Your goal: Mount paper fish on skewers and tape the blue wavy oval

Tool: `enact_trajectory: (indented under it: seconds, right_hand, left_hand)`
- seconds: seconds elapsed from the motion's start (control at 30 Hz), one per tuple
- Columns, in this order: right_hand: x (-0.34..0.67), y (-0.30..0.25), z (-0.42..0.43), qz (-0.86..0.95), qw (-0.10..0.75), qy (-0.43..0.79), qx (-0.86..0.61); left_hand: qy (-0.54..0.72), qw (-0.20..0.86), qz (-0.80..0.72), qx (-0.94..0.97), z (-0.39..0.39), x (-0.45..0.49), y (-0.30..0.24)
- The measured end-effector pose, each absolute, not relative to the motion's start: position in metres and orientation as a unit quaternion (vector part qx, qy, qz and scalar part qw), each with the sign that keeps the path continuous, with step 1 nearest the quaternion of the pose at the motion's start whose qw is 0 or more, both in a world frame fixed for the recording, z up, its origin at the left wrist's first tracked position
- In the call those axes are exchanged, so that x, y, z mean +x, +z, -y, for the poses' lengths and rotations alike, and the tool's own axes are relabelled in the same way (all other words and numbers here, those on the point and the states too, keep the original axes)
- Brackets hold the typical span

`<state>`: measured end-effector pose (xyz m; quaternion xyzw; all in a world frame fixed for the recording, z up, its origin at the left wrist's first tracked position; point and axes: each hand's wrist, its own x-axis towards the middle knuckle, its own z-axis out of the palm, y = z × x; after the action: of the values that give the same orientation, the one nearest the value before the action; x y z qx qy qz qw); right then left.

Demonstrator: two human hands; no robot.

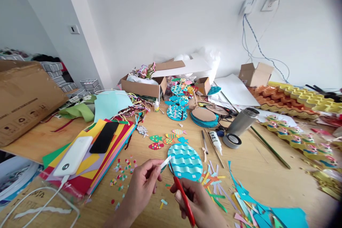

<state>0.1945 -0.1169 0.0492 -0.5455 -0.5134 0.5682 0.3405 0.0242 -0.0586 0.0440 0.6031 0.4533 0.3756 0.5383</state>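
My left hand (146,179) pinches a small white strip (166,162) between thumb and fingers. Red-handled scissors (185,199) are gripped in my right hand (196,199), their blades pointing up toward the strip's end. Just beyond both hands lies a blue round disc (185,164) with pale wavy bands and several small white squares on it. Several colourful paper fish (156,145) rest behind the disc. Little paper dots (125,171) are scattered left of my left hand, and thin paper strips (213,181) lie right of the disc.
At left, a phone (104,137) and a white power bank (73,156) sit on coloured sheets. A glue bottle (215,141), a steel flask (243,123) and a green stick (269,147) are to the right. Blue paper scraps (288,217) lie at front right, egg trays (299,99) behind.
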Motion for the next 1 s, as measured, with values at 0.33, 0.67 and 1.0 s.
enact_trajectory:
  seconds: [0.33,0.67,1.0]
  right_hand:
    - [0.1945,0.0511,0.1149,0.502,0.34,0.592,-0.532]
    - [0.1941,0.0531,0.1153,0.494,0.347,0.586,-0.541]
    - [0.1942,0.0502,0.1153,0.487,0.336,0.583,-0.557]
  left_hand:
    - [0.352,0.53,-0.462,0.618,0.0593,0.0241,0.0417]
    - [0.342,0.531,-0.462,0.623,0.0594,0.026,0.0467]
    - [0.339,0.518,-0.463,0.634,0.059,0.0265,0.0477]
